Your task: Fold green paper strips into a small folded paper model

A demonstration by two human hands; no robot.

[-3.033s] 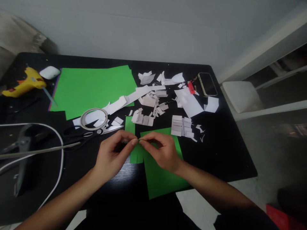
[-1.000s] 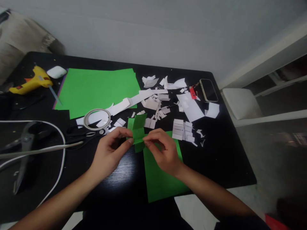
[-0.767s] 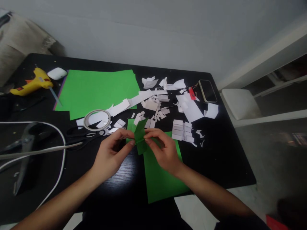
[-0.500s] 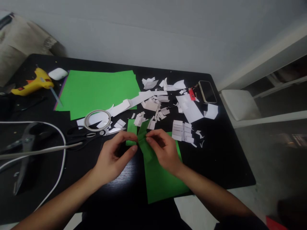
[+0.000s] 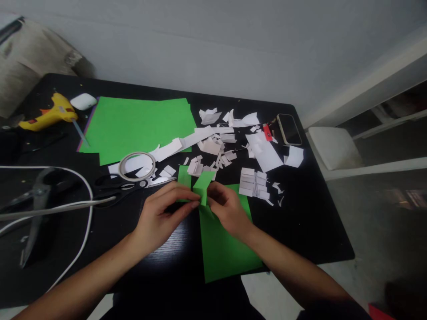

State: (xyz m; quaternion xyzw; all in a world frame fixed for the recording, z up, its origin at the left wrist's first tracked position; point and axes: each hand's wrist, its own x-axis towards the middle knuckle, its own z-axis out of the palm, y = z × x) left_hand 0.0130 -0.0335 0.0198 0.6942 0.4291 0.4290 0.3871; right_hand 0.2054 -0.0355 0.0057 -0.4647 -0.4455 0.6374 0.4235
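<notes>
Between my hands stands a small folded piece of green paper [image 5: 202,187], its upper flap leaning to the right. My left hand [image 5: 167,208] pinches its left edge between thumb and fingers. On the other side, my right hand [image 5: 227,209] has its fingers curled against the paper's right edge; its fingertips are partly hidden. Below lies a larger green sheet [image 5: 227,253], partly covered by my right hand and forearm. A small green paper strip [image 5: 184,175] lies just beyond my left fingers. Black-handled scissors [image 5: 133,186] rest to the left of my left hand.
White paper scraps [image 5: 213,144] cover the middle. A tape roll [image 5: 136,166] lies by the scissors. Large green sheets [image 5: 143,124] are at the back left, near a yellow glue gun [image 5: 55,113]. A phone [image 5: 288,129] is at the right, a white cable [image 5: 89,222] at the left.
The folded green paper has turned so its lit face shows, with its flap tilted right. My left hand has shifted slightly right and closed onto its edge. The right hand has barely moved.
</notes>
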